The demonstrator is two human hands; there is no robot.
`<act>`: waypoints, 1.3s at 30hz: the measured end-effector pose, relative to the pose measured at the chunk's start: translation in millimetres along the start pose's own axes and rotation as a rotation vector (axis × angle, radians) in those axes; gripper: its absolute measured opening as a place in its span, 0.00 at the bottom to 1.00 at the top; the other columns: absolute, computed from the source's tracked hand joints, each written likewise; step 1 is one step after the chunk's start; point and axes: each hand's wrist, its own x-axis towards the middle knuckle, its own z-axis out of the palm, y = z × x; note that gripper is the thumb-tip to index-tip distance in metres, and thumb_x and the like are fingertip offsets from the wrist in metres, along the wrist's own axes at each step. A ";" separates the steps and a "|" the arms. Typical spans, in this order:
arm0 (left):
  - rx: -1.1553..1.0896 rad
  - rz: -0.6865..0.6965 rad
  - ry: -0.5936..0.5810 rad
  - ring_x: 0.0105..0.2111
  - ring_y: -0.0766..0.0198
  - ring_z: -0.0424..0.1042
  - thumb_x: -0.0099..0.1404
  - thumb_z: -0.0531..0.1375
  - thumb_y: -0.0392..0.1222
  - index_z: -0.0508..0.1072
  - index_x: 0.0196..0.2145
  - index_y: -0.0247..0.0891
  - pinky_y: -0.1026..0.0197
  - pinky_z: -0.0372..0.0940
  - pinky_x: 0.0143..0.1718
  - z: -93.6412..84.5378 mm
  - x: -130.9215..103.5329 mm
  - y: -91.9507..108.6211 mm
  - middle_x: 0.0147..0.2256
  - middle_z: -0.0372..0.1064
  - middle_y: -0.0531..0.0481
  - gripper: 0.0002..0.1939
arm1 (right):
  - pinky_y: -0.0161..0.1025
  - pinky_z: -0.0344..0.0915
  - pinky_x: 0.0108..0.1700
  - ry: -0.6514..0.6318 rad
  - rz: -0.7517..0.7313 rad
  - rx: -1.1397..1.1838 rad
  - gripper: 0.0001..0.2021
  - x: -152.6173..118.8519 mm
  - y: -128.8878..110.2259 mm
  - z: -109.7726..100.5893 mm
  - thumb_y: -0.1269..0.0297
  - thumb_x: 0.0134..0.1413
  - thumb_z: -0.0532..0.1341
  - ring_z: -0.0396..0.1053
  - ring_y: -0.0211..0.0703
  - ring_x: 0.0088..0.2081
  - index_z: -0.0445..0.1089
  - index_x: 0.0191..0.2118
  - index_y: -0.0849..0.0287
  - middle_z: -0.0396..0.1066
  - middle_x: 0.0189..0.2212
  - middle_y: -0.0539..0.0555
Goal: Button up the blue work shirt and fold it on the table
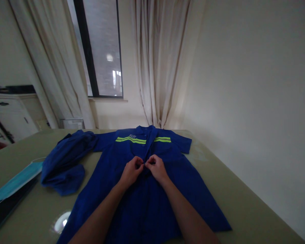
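A blue short-sleeved work shirt [173, 176] lies spread on the greenish table [213, 169], collar at the far end, with yellow-green stripes across the chest. Its front is open at the collar. My left hand [133, 170] pinches the shirt's front edge near the middle. Close beside it on the right, my right hand [156, 166] pinches the other side of the front placket. The fingertips of both hands nearly meet, and the small piece of fabric or button between them is too small to make out.
A crumpled blue garment [66, 159] lies left of the shirt. Farther left, a light-blue face mask [17, 181] rests on a dark flat object [10, 206]. Behind the table are curtains [157, 61] and a window [104, 47]; a wall [256, 101] borders the right side.
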 end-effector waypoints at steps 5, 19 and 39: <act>0.040 0.109 -0.063 0.27 0.66 0.70 0.65 0.61 0.40 0.71 0.44 0.44 0.65 0.60 0.29 -3.5 -4.5 -0.2 0.30 0.72 0.58 0.09 | 0.38 0.67 0.37 -0.038 0.056 0.092 0.06 0.5 0.5 -0.4 0.65 0.43 0.66 0.72 0.43 0.32 0.67 0.25 0.56 0.75 0.26 0.50; 0.711 0.165 0.129 0.55 0.52 0.70 0.75 0.47 0.37 0.71 0.56 0.40 0.51 0.63 0.55 -3.3 -11.9 5.7 0.54 0.73 0.42 0.18 | 0.41 0.65 0.53 -0.101 -0.123 -0.409 0.13 -19.0 -15.6 7.8 0.64 0.67 0.56 0.72 0.46 0.51 0.74 0.51 0.50 0.72 0.51 0.54; 0.751 -0.140 -0.155 0.43 0.45 0.78 0.75 0.45 0.51 0.75 0.44 0.40 0.47 0.68 0.41 -37.8 -34.0 50.1 0.43 0.77 0.39 0.21 | 0.38 0.67 0.40 0.065 0.022 -0.303 0.18 -8.9 -1.7 5.5 0.69 0.54 0.60 0.74 0.43 0.35 0.68 0.52 0.53 0.73 0.35 0.49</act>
